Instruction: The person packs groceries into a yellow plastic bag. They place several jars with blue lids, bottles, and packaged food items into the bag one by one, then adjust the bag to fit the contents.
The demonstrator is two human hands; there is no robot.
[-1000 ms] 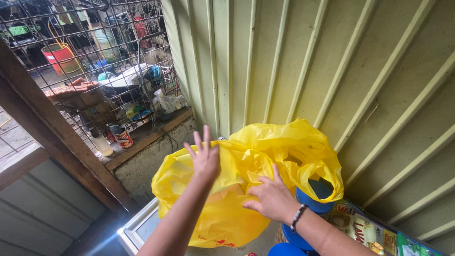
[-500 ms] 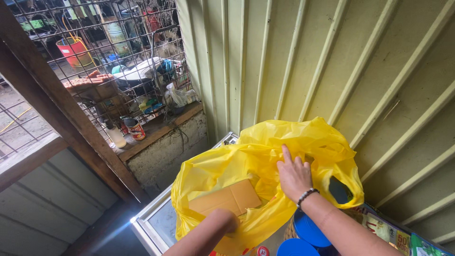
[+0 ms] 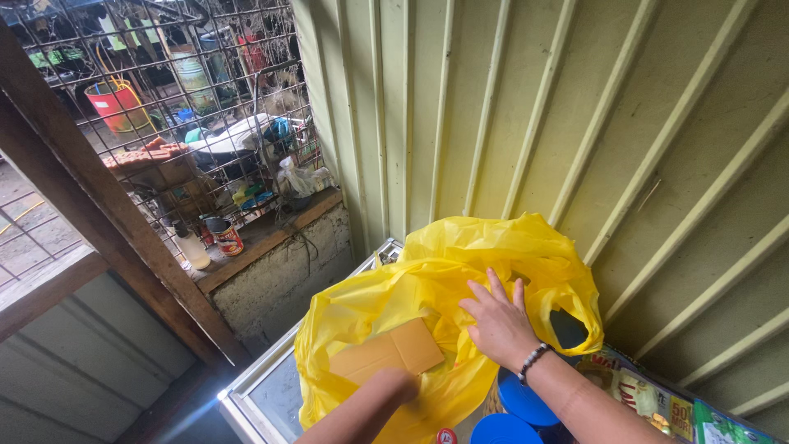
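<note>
The right hand point(image 3: 499, 325) lies open on the crumpled yellow plastic bag point(image 3: 427, 288). The left hand point(image 3: 394, 385) pushes a flat brown cardboard piece point(image 3: 386, 352) inside; its fingers are hidden, so I cannot tell its grip.

The yellow bag point(image 3: 436, 288) is thin, shiny, crinkly plastic, the brown box point(image 3: 386, 353) is dull cardboard, and the wall point(image 3: 575, 107) is ridged painted metal.

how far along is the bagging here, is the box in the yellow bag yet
Partly. Done: the yellow plastic bag is spread open on the glass-topped chest. In hand: the left hand pushes a flat cardboard box into the bag's mouth while the right hand presses on the plastic. Left: the box shows on top, not fully inside, and the bag is untied.
</note>
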